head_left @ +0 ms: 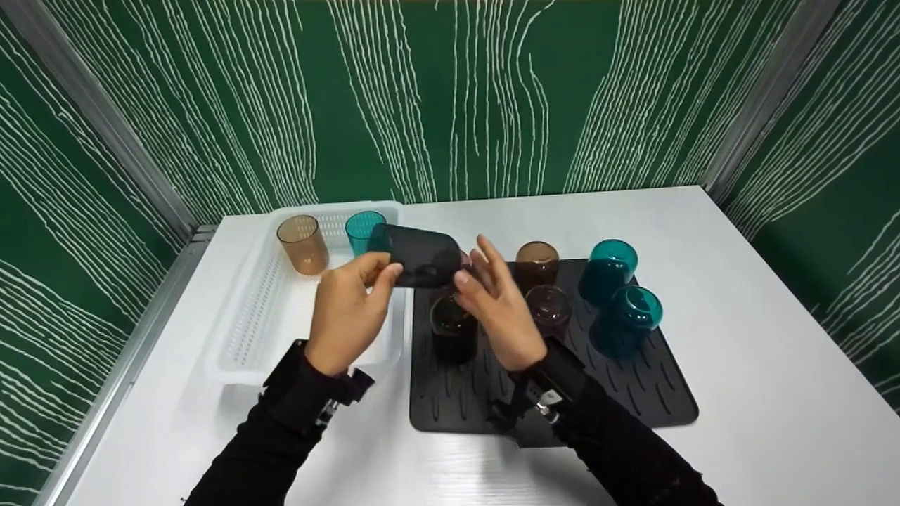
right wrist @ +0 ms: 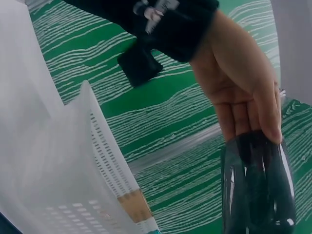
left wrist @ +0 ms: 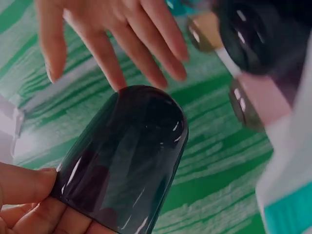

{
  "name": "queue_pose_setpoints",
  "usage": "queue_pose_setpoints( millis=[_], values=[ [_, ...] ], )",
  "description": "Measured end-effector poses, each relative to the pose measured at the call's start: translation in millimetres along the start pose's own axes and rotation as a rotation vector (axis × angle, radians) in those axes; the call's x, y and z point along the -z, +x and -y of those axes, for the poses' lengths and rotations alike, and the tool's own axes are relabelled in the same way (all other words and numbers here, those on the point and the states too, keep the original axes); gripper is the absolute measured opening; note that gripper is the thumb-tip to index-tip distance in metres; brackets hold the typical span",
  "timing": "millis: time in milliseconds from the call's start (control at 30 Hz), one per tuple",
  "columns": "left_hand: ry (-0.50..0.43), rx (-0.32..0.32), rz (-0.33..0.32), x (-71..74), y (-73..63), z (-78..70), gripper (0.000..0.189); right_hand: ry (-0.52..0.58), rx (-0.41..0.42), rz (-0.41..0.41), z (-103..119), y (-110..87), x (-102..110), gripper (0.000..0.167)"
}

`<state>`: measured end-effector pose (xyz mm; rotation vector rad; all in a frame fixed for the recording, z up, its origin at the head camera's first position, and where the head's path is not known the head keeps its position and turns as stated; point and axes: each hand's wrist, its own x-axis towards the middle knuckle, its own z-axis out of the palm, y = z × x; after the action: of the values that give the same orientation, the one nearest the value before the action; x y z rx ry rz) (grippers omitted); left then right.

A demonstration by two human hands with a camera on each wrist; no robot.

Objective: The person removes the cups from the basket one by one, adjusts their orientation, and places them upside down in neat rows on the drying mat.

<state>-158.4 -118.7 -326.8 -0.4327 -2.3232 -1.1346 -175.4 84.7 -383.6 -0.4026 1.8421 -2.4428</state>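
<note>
A dark grey translucent tumbler is held on its side in the air, its rounded base toward the right. My left hand pinches it at the rim, thumb on the near side. The left wrist view shows this grip on the tumbler from below; the right wrist view has the left hand at the rim too. Beside the base is my right hand, its fingers extended. In the left wrist view, a fingertip of the right hand meets the base.
A white perforated basket on the left holds an amber tumbler and a teal tumbler. On the black drying mat stand upside-down tumblers: a dark one, a brown one, a purplish one and two teal ones.
</note>
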Motion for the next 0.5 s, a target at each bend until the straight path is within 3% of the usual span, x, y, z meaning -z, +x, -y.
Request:
queue_pose_setpoints(
  millis=[67, 133, 367, 500],
  values=[
    [-0.083, 0.042, 0.039, -3.3, -4.2, -4.9, 0.013, -0.002, 0.017, -0.002, 0.8, -1.3, 4.9, 0.119],
    [-0.152, 0.076, 0.075, -7.1, -7.9, -8.8, 0.012, -0.015, 0.032, -0.004, 1.9, -3.0, 8.1, 0.112],
    [-0.371, 0.195, 0.16, -22.6, -15.1, -14.2, 0.015, -0.003, 0.044, -0.087, -0.9, -6.3, 10.0, 0.066],
    [-0.452, 0.258, 0.177, -30.9, -18.9, -11.3, 0.016, 0.032, 0.122, -0.144, -8.0, -6.1, 9.5, 0.045]
  ],
)
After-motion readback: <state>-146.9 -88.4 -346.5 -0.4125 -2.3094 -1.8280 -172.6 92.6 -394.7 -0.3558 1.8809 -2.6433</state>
